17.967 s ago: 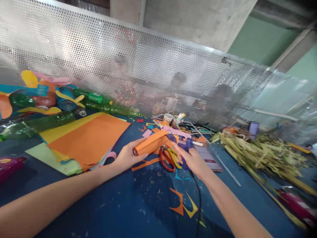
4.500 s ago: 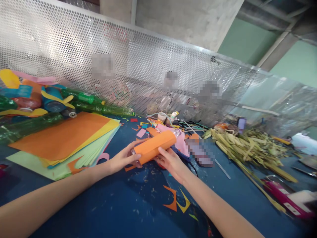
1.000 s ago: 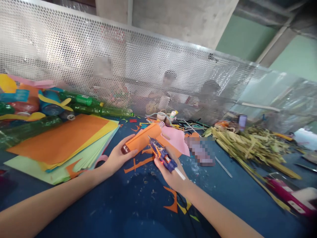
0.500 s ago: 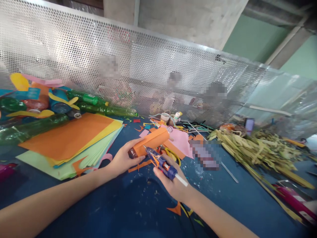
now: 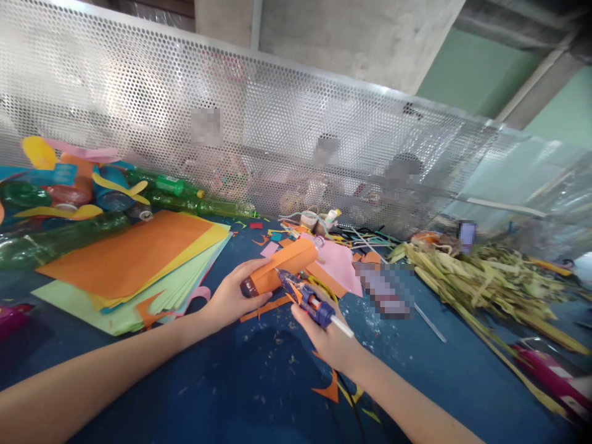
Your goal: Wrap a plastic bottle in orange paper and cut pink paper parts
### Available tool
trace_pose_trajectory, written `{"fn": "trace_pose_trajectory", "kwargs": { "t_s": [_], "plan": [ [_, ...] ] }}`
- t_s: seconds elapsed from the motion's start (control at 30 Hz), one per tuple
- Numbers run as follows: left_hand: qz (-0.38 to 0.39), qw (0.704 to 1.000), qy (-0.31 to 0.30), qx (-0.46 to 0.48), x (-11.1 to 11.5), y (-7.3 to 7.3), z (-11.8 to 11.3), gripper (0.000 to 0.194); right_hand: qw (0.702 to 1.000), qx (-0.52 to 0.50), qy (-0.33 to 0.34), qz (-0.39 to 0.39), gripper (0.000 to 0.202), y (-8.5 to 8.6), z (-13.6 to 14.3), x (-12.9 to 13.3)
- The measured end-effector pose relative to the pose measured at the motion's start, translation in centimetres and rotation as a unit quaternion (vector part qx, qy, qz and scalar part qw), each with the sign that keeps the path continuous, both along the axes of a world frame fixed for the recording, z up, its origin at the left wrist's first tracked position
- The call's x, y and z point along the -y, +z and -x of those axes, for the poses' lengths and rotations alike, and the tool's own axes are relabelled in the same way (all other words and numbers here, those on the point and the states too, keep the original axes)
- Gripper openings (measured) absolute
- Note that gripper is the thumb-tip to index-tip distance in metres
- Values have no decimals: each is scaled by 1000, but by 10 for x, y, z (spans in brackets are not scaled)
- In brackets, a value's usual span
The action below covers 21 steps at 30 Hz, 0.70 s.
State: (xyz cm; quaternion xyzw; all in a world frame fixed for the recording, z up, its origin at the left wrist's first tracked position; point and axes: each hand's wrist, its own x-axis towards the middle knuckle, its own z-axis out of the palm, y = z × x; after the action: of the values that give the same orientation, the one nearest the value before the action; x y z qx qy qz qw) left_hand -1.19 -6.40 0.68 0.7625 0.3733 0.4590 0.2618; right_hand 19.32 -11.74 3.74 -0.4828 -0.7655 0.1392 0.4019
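Note:
My left hand [image 5: 238, 296] is closed round the near end of a small plastic bottle [image 5: 287, 262] wrapped in orange paper. The bottle lies slanted, its clear neck pointing up and to the right. In my right hand [image 5: 326, 333] sits a blue and orange hot glue gun [image 5: 308, 296], a white glue stick [image 5: 341, 325] poking out of its back. The gun's nozzle is at the orange paper on the bottle; whether it touches I cannot tell. A black cord runs down below my right wrist.
Coloured paper sheets [image 5: 134, 253] are stacked at the left, with green bottles [image 5: 60, 240] behind them. Pink paper [image 5: 340, 262] and scraps lie beyond my hands. Dried husks [image 5: 485, 283] are heaped at the right. A perforated metal panel [image 5: 277, 123] stands at the back, people behind it.
The glue gun in my right hand has shifted slightly right, its nozzle sliding along the orange paper toward the bottle's neck. My left hand and the bottle stay nearly in place.

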Motion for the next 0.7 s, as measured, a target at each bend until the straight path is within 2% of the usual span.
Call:
{"fn": "trace_pose_trajectory", "kwargs": {
  "t_s": [0.13,0.3,0.43,0.57,0.7],
  "plan": [
    [-18,1000,5,-10,-1,-1,0,58,1000,-19,-14,10,15,1,0,0],
    [-39,999,-1,-10,-2,-2,0,56,997,-31,28,63,10,10,4,7],
    [-47,999,-4,-6,-2,-2,-1,55,993,-36,47,101,19,16,7,13],
    [-57,998,-12,-8,-2,-2,-1,53,988,-32,70,131,29,15,8,15],
    [-58,998,-13,-18,-1,-1,-1,54,986,-31,78,145,31,15,9,15]
  ]
}}
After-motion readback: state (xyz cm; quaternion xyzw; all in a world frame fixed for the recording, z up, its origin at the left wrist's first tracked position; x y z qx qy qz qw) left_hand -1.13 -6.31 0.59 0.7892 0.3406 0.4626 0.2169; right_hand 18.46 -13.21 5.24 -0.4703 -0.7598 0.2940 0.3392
